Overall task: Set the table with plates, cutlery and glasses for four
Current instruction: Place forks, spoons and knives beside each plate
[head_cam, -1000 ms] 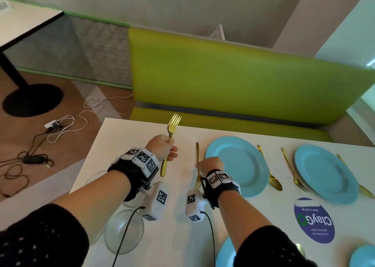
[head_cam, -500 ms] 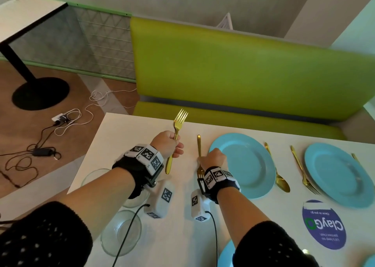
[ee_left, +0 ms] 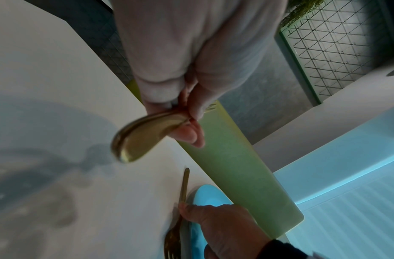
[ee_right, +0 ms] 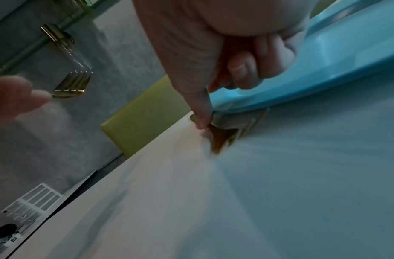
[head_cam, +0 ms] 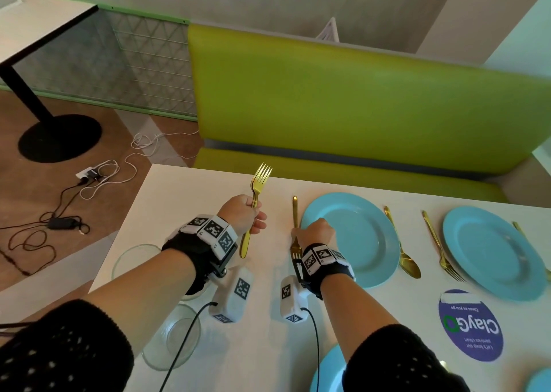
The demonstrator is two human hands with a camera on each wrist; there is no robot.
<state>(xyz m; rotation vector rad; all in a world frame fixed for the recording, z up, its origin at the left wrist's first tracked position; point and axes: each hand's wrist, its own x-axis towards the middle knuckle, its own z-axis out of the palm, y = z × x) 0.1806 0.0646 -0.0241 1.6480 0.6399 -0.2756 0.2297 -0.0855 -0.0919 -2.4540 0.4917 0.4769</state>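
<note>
Cutlery placement for the far-left setting appears under way: the right hand (head_cam: 315,233) pinches a flat-lying gold metal fork (head_cam: 295,236) touching the white table (head_cam: 190,189), at nine o'clock of the round blue plate (head_cam: 351,236), probably squaring it. The left hand (head_cam: 243,214), fisted, holds a second gold fork (head_cam: 258,189) upright, at nine o'clock of the first.

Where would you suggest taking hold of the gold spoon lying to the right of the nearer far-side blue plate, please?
Take the gold spoon by its slim handle, at the far end, coming down from above. It lies flat on the table with the bowl pointing towards the person, and the blue plate crowds its left side.
</note>
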